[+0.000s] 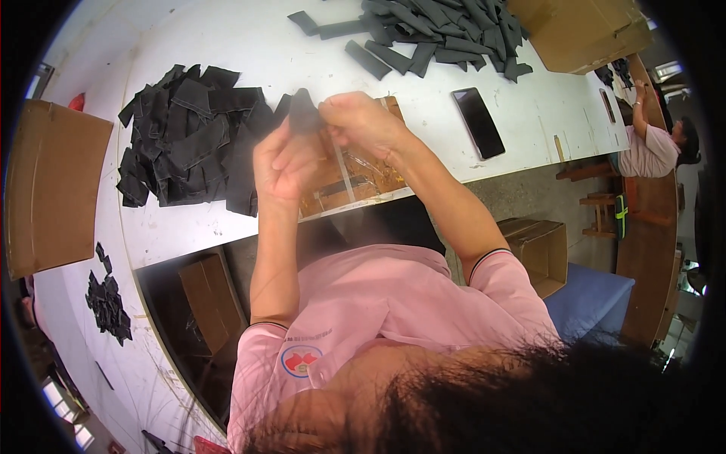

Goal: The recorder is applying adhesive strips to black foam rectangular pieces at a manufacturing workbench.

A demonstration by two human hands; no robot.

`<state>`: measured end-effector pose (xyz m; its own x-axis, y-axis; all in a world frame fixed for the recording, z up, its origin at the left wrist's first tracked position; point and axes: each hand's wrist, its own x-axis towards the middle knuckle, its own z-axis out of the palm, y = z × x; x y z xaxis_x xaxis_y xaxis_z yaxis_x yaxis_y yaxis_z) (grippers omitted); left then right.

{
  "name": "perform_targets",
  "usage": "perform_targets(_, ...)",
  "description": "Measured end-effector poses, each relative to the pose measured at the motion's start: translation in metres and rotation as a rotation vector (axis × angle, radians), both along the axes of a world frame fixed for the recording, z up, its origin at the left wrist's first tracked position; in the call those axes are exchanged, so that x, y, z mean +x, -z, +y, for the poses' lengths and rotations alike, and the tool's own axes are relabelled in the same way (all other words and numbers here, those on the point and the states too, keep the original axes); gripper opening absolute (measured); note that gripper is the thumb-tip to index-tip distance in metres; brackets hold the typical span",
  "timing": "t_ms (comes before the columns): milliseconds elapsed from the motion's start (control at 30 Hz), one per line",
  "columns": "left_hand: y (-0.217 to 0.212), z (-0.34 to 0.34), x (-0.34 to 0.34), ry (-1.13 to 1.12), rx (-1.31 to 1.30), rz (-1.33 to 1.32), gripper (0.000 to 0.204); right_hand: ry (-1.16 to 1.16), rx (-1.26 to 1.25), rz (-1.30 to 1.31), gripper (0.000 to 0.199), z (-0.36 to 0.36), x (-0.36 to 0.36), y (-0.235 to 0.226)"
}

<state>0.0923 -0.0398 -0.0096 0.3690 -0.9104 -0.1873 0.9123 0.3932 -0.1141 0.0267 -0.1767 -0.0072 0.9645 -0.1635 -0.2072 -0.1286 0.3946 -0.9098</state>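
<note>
both hands are closed on one dark cloth [305, 115], pinched between them just above the table [261, 34]. the left hand [289, 160], at six o'clock of the cloth, has its thumb and fingertips together on the lower edge, the other fingers curled in toward the palm. the right hand [361, 125], at three o'clock, is bunched, thumb and forefinger clamped on the right edge; blur hides just how the tips sit. the cloth stands up out of the grip, its top free. at five o'clock, below the hands, lies a brown board [370, 181] with a pale strip across it. at nine o'clock a heap [189, 140] of black pieces spreads close beside the left hand. at two o'clock is a pile [454, 34] of grey strips, well apart from the grip; at three, a phone [479, 123] lies flat, dark screen up. farther out, a carton [586, 34] stands between two and three, another box [59, 189] between eight and nine, and a small black bunch [110, 306] rests between seven and eight.
</note>
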Motion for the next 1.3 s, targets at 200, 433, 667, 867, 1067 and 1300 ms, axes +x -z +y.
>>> perform_targets(200, -0.006, 0.002, -0.004, -0.107, -0.306, 0.197, 0.029, -0.068, -0.139, -0.165, 0.024, 0.004, 0.008, -0.017)
perform_targets(433, 0.011, 0.012, -0.005, -0.175, 0.355, -0.89, 0.035, -0.05, -0.044, -0.1, 0.024, 0.0, 0.005, 0.021)
perform_targets(667, -0.01, 0.003, -0.009, -0.655, 0.695, -1.539, 0.022, 0.379, -0.999, -0.618, 0.017, 0.003, -0.004, -0.003)
perform_targets(867, 0.002, 0.008, -0.017, -0.77, 0.464, -1.134, 0.015, 0.132, -1.547, -0.491, 0.031, 0.007, -0.011, -0.003)
perform_targets(1067, -0.017, -0.006, -0.005, -0.475, 0.459, -1.271, 0.016, 0.135, -1.359, -0.539, 0.024, 0.002, -0.012, 0.003)
perform_targets(1300, -0.036, -0.016, -0.015, -0.37, 0.939, -1.783, 0.008, 0.15, -1.146, -0.468, 0.029, 0.004, -0.012, 0.033)
